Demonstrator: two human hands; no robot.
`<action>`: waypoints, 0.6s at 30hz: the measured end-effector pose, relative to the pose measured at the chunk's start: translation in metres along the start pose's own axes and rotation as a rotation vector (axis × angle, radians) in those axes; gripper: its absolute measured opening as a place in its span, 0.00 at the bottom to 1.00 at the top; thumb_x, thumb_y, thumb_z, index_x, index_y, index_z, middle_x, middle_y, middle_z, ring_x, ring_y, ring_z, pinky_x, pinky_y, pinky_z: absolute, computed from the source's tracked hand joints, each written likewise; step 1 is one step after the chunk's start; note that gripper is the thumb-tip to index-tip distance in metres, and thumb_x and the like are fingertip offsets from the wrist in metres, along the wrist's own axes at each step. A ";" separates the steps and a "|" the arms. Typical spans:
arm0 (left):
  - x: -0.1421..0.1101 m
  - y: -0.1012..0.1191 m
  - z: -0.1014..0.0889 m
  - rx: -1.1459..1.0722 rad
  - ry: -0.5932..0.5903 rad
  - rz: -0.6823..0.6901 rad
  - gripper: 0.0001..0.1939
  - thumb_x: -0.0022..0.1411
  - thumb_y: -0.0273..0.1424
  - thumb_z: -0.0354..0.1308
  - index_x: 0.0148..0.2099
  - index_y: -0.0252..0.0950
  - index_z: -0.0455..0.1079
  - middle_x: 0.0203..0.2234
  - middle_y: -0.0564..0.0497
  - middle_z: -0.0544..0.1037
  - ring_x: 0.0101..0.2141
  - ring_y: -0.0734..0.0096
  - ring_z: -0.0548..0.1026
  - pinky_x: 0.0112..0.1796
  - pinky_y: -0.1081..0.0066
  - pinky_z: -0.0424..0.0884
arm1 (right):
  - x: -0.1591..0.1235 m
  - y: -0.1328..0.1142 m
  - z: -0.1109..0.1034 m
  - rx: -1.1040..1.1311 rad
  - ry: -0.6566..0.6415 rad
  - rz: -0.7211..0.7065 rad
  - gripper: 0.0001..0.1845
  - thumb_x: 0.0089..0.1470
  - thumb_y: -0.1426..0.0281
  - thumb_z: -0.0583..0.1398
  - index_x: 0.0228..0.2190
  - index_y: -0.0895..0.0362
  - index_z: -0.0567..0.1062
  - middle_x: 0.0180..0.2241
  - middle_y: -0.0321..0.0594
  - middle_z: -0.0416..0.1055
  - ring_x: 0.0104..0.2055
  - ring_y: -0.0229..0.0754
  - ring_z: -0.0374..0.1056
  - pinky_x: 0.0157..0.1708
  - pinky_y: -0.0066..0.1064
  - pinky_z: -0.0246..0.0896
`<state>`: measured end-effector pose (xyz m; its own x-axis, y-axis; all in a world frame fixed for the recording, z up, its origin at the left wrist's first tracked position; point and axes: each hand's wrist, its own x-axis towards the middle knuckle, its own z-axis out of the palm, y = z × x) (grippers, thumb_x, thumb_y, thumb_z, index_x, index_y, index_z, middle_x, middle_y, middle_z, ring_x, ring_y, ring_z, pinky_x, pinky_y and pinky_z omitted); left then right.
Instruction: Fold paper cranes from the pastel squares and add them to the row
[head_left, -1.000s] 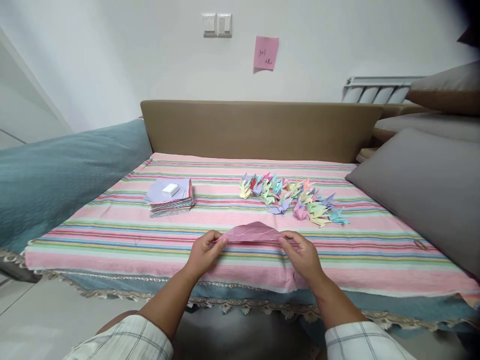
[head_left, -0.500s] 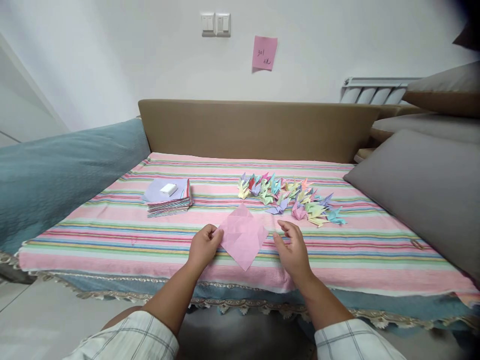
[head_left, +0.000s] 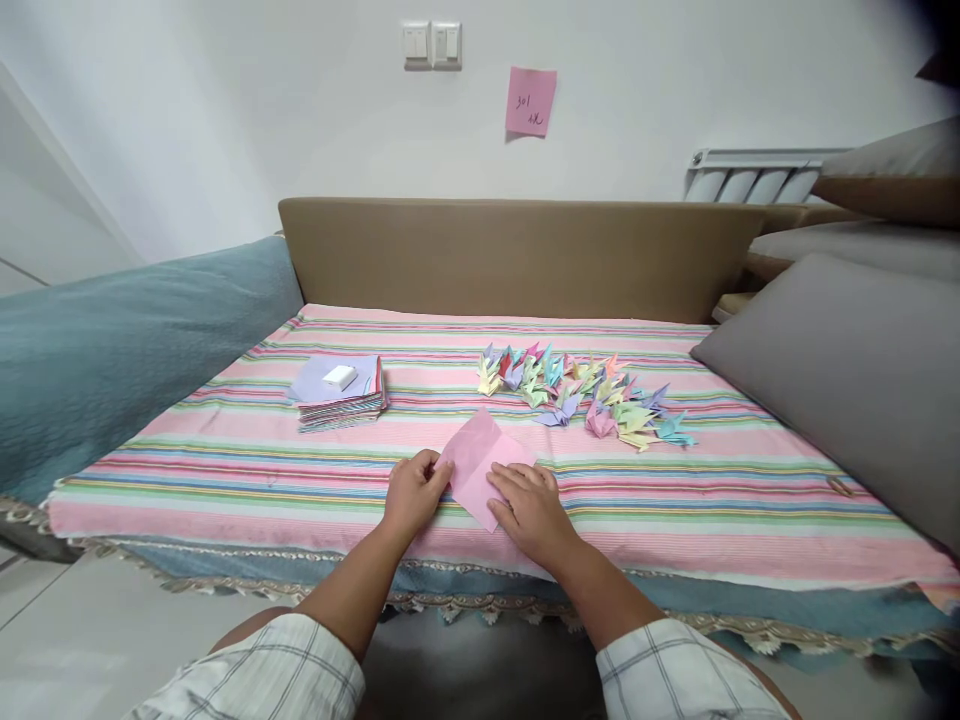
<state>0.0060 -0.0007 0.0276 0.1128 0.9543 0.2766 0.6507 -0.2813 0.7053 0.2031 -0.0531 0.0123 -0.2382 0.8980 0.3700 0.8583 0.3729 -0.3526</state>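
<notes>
White wall point(head_left: 615, 90) behind brown backrest point(head_left: 495, 260).

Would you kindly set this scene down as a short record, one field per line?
Left hand: the left hand pinches the left side of the pink paper
Right hand: the right hand lies on the paper's right side
Left of hands: paper stack, small white block on top
Beyond right hand: folded paper cranes, mixed colours
Surface: striped cloth
Far right: grey cushions
Wall: pink note
</notes>
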 end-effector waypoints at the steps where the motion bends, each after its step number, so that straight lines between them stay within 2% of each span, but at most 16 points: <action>1: -0.001 0.001 0.000 -0.008 -0.002 0.008 0.15 0.57 0.43 0.50 0.27 0.38 0.66 0.19 0.54 0.73 0.24 0.70 0.69 0.29 0.72 0.63 | 0.001 -0.001 0.001 0.004 -0.005 0.008 0.17 0.57 0.64 0.54 0.49 0.49 0.70 0.53 0.39 0.67 0.54 0.47 0.59 0.54 0.48 0.44; 7: -0.005 0.006 -0.002 0.037 -0.025 0.052 0.15 0.58 0.42 0.49 0.27 0.38 0.67 0.19 0.55 0.73 0.25 0.70 0.70 0.40 0.65 0.64 | 0.006 -0.004 0.005 0.013 -0.011 0.001 0.17 0.58 0.64 0.53 0.49 0.49 0.70 0.53 0.39 0.67 0.53 0.47 0.60 0.53 0.47 0.44; 12: -0.010 0.004 0.000 0.067 -0.110 0.113 0.11 0.57 0.41 0.52 0.33 0.39 0.66 0.26 0.56 0.75 0.30 0.68 0.72 0.52 0.55 0.53 | 0.008 -0.005 0.007 0.028 -0.006 0.008 0.17 0.58 0.64 0.53 0.48 0.49 0.70 0.53 0.39 0.67 0.52 0.47 0.60 0.52 0.46 0.44; 15: -0.012 0.003 0.002 0.085 -0.136 0.133 0.11 0.56 0.41 0.54 0.36 0.39 0.65 0.28 0.56 0.74 0.31 0.68 0.71 0.54 0.53 0.50 | 0.008 -0.004 0.007 0.029 0.004 0.018 0.17 0.58 0.65 0.53 0.48 0.50 0.70 0.53 0.39 0.67 0.52 0.47 0.60 0.52 0.45 0.44; 18: -0.014 0.004 0.003 0.129 -0.150 0.155 0.12 0.55 0.41 0.54 0.39 0.39 0.66 0.28 0.55 0.75 0.32 0.67 0.71 0.55 0.53 0.50 | 0.008 -0.003 0.008 0.009 0.016 0.022 0.17 0.58 0.66 0.53 0.48 0.50 0.70 0.53 0.39 0.67 0.52 0.46 0.60 0.53 0.44 0.45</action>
<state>0.0095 -0.0146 0.0250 0.3225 0.9078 0.2681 0.7066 -0.4193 0.5700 0.1951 -0.0455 0.0092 -0.2118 0.9024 0.3753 0.8592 0.3549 -0.3685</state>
